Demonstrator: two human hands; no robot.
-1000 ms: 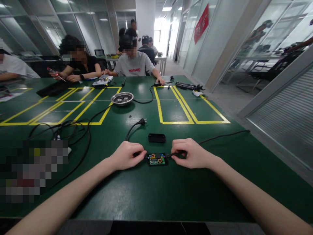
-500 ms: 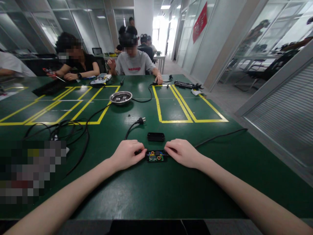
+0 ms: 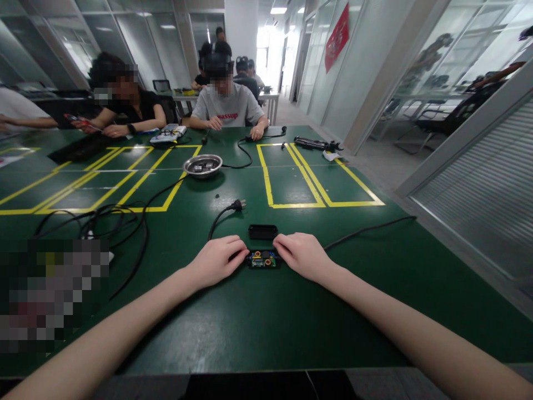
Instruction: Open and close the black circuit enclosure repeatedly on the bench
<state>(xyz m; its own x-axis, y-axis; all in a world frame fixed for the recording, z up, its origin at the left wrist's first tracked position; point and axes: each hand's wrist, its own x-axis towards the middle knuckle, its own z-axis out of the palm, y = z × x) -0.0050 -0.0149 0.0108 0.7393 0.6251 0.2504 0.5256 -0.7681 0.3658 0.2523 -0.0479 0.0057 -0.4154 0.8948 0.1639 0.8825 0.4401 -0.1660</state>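
Observation:
A small open black case with a green circuit board (image 3: 263, 261) lies on the table in front of me. Two copper-coloured coils show on the board. My left hand (image 3: 222, 258) is closed in a pinch at the case's left end, around the black power cord where it enters. My right hand (image 3: 302, 253) has its thumb and fingers pressed together at the case's upper right corner; what is between the fingertips is hidden. Just beyond the case lies its black cover (image 3: 262, 231), hollow side up, close to the right fingertips. A cable (image 3: 366, 229) runs out from behind my right hand.
The cord's plug (image 3: 239, 205) lies beyond my left hand. A metal bowl (image 3: 202, 166) with metal parts stands farther off. Coiled black cables (image 3: 120, 216) lie at left, and a black tool (image 3: 314, 144) at far right. Co-workers (image 3: 227, 103) sit across the green table (image 3: 266, 328).
My right fingertips have moved up from the case's right end to its upper corner, nearer the cover. My left hand keeps its hold. Across the table, a co-worker's raised hand has come down.

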